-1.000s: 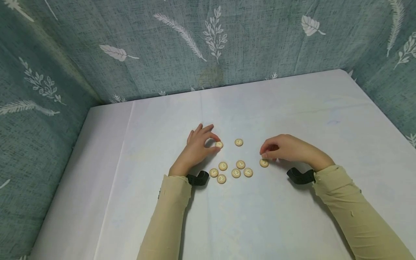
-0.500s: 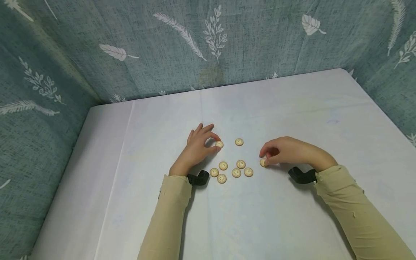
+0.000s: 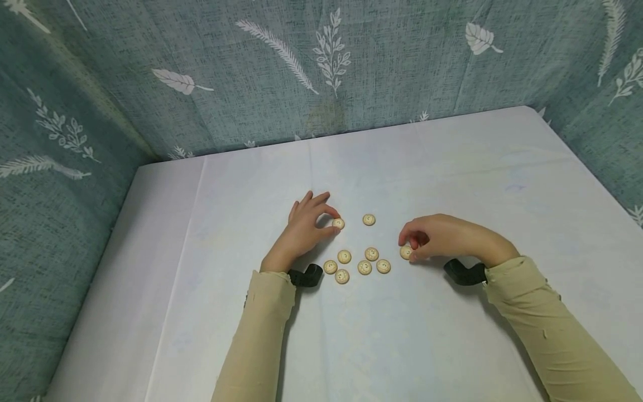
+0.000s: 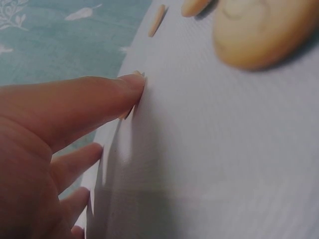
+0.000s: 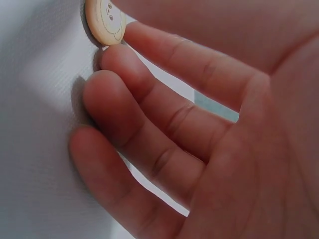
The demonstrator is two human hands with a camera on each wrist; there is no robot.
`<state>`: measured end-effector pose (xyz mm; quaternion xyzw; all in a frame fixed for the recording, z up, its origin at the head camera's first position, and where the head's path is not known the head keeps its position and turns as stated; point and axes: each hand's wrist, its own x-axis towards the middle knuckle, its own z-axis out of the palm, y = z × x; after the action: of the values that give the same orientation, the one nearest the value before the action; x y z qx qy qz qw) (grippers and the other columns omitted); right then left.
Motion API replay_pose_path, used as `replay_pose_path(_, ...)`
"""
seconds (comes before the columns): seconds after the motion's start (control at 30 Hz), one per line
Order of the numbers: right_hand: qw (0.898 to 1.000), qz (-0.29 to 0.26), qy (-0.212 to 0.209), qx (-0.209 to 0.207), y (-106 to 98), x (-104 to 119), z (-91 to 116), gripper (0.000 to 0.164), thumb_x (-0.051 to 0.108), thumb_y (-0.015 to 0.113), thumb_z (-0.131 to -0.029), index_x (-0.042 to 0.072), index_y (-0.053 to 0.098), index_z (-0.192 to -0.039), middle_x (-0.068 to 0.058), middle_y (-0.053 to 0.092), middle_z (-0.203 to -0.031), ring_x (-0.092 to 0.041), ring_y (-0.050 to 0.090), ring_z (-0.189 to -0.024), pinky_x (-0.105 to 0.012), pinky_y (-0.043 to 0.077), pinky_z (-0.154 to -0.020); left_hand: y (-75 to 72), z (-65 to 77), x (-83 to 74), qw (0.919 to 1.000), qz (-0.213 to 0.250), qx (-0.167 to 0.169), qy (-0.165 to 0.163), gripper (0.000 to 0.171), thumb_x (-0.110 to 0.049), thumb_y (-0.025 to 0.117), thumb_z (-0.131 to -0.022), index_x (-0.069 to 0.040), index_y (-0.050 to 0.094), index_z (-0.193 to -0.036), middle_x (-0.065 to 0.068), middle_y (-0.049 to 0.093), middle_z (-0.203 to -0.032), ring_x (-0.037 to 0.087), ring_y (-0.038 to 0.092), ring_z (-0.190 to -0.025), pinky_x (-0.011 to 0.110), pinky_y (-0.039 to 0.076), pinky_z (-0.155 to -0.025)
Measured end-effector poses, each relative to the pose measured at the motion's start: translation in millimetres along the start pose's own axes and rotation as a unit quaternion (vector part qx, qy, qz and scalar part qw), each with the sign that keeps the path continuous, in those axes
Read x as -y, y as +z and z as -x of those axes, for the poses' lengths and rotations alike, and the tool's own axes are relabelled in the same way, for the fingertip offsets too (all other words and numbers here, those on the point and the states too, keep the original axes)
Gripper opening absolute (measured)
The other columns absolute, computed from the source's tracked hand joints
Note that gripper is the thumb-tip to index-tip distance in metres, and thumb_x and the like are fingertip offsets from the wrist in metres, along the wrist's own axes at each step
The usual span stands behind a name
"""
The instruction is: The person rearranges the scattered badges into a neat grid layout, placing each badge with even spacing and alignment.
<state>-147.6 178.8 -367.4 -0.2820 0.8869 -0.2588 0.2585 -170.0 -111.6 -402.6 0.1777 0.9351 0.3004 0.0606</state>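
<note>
In the head view, my left hand (image 3: 301, 230) pinches a round cream wooden button (image 3: 339, 223) between thumb and index finger, its other fingers spread. The button lies on the white cloth; in the left wrist view the thumb (image 4: 99, 102) covers most of it. To the right, my right hand (image 3: 444, 235) holds another button (image 3: 405, 253) at its edge with thumb and index finger. The right wrist view shows that button (image 5: 105, 22) partly cut off at the top, holes visible, and the remaining fingers (image 5: 112, 107) curved near the cloth.
One separate button (image 3: 369, 220) lies between the hands. Nearer me are two groups of three, a left one (image 3: 342, 276) and a right one (image 3: 383, 266). A white cloth (image 3: 241, 201) covers the table; leafy green fabric (image 3: 226, 84) rises behind. Black wrist pieces (image 3: 464, 272) jut from both sleeves.
My right thumb has come down to the near edge of its button, and the index finger now meets the far side. That button has barely shifted. My left hand has kept its pinch and place.
</note>
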Motion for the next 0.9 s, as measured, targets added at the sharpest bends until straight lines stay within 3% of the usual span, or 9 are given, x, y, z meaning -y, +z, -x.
replay_pose_path(0.9, 0.999, 0.028, -0.008, -0.022, 7.4, 9.5, -3.2, 0.015, 0.016, 0.069, -0.076, 0.021, 0.06, -0.085, 0.008, 0.049, -0.071, -0.01, 0.047, -0.07, -0.028, 0.038, -0.065, -1.6, 0.6, -1.9, 1.0, 0.001, -0.001, 0.004, 0.02, -0.027, 0.068, -0.078, -0.022, 0.061, -0.096, 0.002, 0.03, -0.143, 0.025, 0.006, -0.135, 0.047, -0.002, -0.105)
